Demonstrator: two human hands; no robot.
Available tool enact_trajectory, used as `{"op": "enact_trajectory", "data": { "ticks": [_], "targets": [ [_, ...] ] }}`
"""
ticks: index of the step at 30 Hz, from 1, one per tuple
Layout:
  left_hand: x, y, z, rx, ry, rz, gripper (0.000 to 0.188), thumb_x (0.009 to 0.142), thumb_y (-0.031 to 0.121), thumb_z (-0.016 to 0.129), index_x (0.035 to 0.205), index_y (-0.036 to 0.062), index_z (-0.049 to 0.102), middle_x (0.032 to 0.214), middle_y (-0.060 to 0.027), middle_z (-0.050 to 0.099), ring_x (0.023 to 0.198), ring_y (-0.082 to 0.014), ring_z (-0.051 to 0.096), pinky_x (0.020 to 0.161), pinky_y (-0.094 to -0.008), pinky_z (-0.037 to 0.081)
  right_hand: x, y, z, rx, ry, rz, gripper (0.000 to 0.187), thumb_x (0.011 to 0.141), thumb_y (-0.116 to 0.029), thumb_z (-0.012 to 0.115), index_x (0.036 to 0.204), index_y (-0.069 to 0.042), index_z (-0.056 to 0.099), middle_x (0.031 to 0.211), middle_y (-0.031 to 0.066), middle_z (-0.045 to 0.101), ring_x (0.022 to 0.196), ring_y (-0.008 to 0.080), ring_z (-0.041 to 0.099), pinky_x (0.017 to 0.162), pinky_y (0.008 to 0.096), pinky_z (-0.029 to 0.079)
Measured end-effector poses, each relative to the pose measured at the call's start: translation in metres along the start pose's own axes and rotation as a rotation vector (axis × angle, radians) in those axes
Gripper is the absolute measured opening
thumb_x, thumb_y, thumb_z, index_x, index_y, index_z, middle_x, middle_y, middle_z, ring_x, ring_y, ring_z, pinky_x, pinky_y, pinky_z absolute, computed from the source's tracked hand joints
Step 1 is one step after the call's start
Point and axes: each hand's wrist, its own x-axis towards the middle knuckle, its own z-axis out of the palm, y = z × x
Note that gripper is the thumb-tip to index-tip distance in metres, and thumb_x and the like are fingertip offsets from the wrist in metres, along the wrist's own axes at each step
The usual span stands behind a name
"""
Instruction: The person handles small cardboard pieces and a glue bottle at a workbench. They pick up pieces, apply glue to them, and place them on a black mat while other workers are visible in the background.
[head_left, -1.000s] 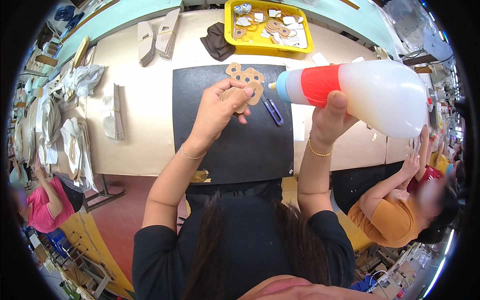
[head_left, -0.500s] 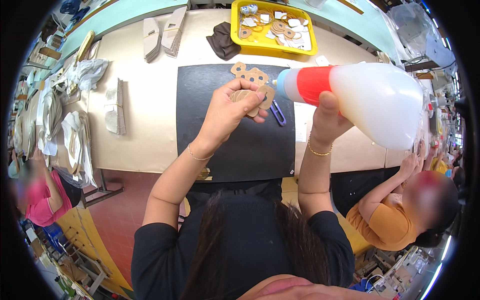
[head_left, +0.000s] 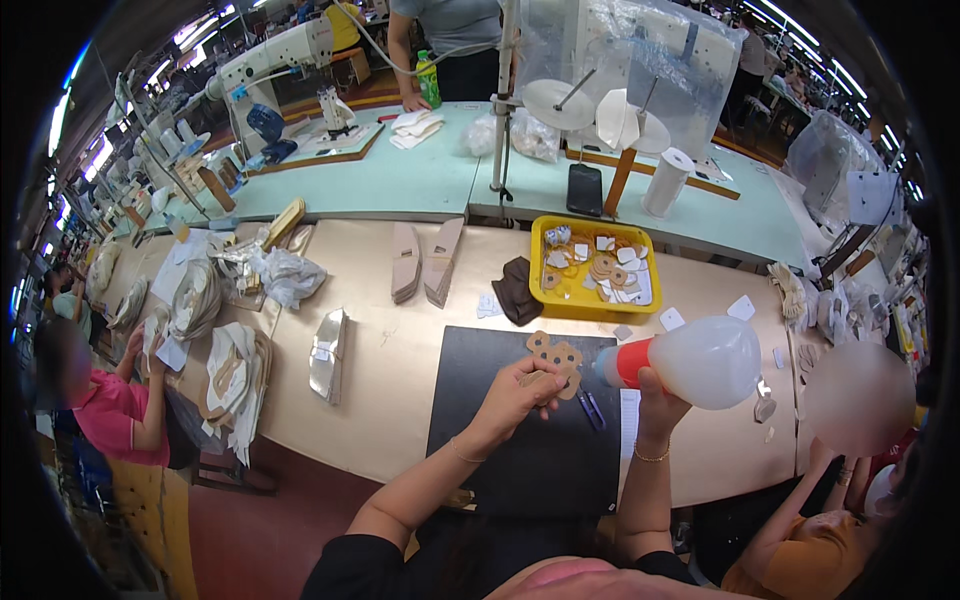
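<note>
My left hand (head_left: 520, 398) is closed around a small stack of tan, rounded flat pieces (head_left: 570, 383), each with a dark mark; fingers hide most of the stack. It hovers above a black mat (head_left: 520, 455). Just beyond, several matching tan pieces (head_left: 550, 346) lie together on the mat. My right hand (head_left: 660, 405) grips a translucent squeeze bottle (head_left: 708, 362) with a red band and pale blue cap. Tipped on its side, the bottle has its nozzle pointing left, close to the pieces in my left hand. Purple thread snips (head_left: 592, 411) rest on the mat beneath.
Behind the mat stand a yellow tray (head_left: 540, 297) of tan and white pieces and a dark cloth (head_left: 516, 292). Bundled strips (head_left: 425, 262) and a wrapped bundle (head_left: 328, 355) lie leftward. Co-workers sit on both sides; a sewing machine (head_left: 285, 60) occupies the far bench.
My view has tilted upward, bringing the far bench and machines into sight. Both hands keep their hold on the tan pieces and the bottle.
</note>
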Motion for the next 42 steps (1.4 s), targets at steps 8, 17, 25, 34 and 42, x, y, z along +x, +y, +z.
{"op": "enact_trajectory", "data": {
  "ticks": [8, 17, 25, 34, 42],
  "targets": [
    [0.001, 0.0, 0.007, -0.161, 0.034, 0.05, 0.018, 0.084, 0.009, 0.067, 0.092, 0.0043, 0.051, 0.078, -0.0066, 0.06, 0.064, -0.014, 0.062, 0.053, -0.024, 0.052, -0.003, 0.001, -0.013, -0.023, 0.02, 0.038, 0.064, 0.074, -0.04, 0.077, 0.117, 0.0, 0.051, 0.105, 0.0094, 0.057, 0.094, 0.0196, 0.057, 0.084, 0.0344, 0.05],
    [0.006, 0.015, 0.005, -0.037, 0.126, 0.161, 0.022, 0.082, 0.015, 0.069, 0.085, 0.0082, 0.048, 0.064, -0.0012, 0.053, 0.052, -0.0079, 0.052, 0.042, -0.0197, 0.039, -0.01, -0.008, -0.009, 0.237, 0.12, 0.056, 0.08, 0.076, -0.046, 0.073, 0.13, -0.002, 0.036, 0.113, 0.0154, 0.054, 0.098, 0.0262, 0.059, 0.085, 0.0463, 0.053],
    [0.0, 0.02, 0.021, 0.0, 0.094, 0.244, 0.02, 0.082, 0.011, 0.066, 0.079, 0.009, 0.047, 0.064, -0.001, 0.051, 0.054, -0.0073, 0.049, 0.044, -0.02, 0.037, -0.012, -0.022, -0.003, 0.192, 0.087, -0.042, 0.082, 0.075, -0.051, 0.07, 0.128, -0.002, 0.032, 0.11, 0.0176, 0.053, 0.091, 0.0299, 0.062, 0.078, 0.0548, 0.057],
    [-0.005, 0.021, 0.025, 0.053, 0.07, 0.266, 0.02, 0.082, 0.013, 0.067, 0.078, 0.0087, 0.048, 0.062, 0.0006, 0.052, 0.052, -0.005, 0.048, 0.045, -0.0197, 0.037, -0.01, -0.03, 0.004, 0.241, -0.011, -0.065, 0.078, 0.073, -0.043, 0.075, 0.127, 0.0, 0.036, 0.113, 0.0176, 0.053, 0.095, 0.0293, 0.062, 0.078, 0.0479, 0.058],
    [-0.008, 0.02, 0.023, 0.041, 0.086, 0.272, 0.02, 0.082, 0.012, 0.068, 0.078, 0.0089, 0.049, 0.062, 0.001, 0.053, 0.052, -0.0043, 0.049, 0.044, -0.0189, 0.037, -0.009, -0.028, -0.003, 0.061, -0.027, -0.145, 0.079, 0.077, -0.046, 0.071, 0.129, -0.001, 0.034, 0.112, 0.0178, 0.054, 0.095, 0.03, 0.062, 0.075, 0.0488, 0.06]
  ]
}}
